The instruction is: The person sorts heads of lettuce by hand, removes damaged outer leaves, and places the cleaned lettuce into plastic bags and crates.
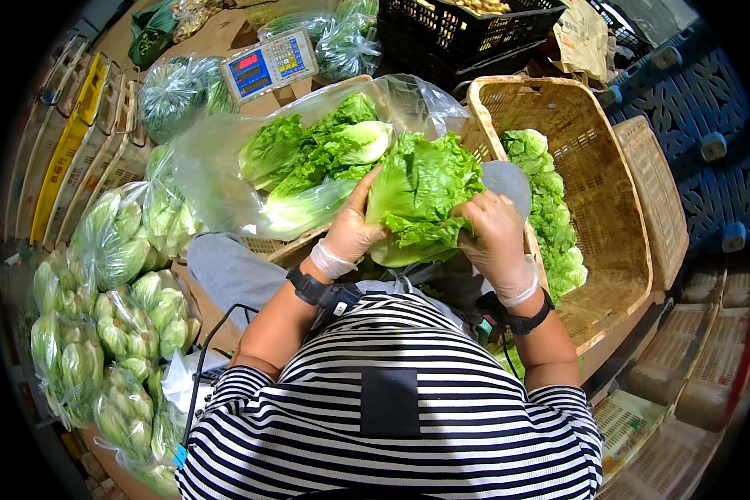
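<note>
A head of green leaf lettuce is held up between my two gloved hands, over my lap. My left hand grips its left side, thumb upward along the leaves. On the right, my right hand has its fingers closed on the lower outer leaves. Just beyond and to the left, a clear plastic bag lies spread over a basket, with several lettuce heads in it. A tan plastic basket stands at my right, a row of lettuce heads along its left side.
A scale display stands at the back left. Bagged lettuces are piled along my left, before stacked crates. Black crates sit at the far side. Blue plastic crates and pale crates line the right.
</note>
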Demonstrator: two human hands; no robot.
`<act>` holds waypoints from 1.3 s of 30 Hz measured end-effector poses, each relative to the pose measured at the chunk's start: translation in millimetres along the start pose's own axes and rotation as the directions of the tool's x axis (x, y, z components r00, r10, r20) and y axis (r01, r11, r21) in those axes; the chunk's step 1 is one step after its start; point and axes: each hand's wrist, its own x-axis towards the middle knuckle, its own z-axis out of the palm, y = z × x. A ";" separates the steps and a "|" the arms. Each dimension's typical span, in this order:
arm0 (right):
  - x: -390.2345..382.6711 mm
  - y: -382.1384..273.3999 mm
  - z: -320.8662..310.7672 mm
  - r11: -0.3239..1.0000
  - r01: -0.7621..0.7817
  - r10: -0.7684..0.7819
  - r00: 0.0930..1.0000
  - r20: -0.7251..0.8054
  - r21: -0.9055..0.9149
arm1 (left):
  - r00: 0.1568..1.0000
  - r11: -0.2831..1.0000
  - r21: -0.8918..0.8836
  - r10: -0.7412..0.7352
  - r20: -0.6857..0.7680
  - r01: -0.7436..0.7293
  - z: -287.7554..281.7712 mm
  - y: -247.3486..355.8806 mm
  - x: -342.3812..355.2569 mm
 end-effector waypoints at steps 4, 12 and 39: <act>-6.3 6.0 6.0 0.979 -0.141 0.160 0.979 -0.125 0.150 | 0.999 0.992 0.127 0.025 -0.027 -0.021 7.0 7.1 -0.7; -19.4 6.8 9.3 0.996 -0.023 0.034 0.992 -0.122 0.091 | 0.999 0.988 0.144 0.047 0.022 -0.049 6.6 -0.8 5.1; -25.6 15.0 -12.2 0.453 -0.231 0.695 0.696 -0.179 0.861 | 0.922 0.775 -0.500 -0.343 0.181 0.386 -11.8 -19.5 -16.0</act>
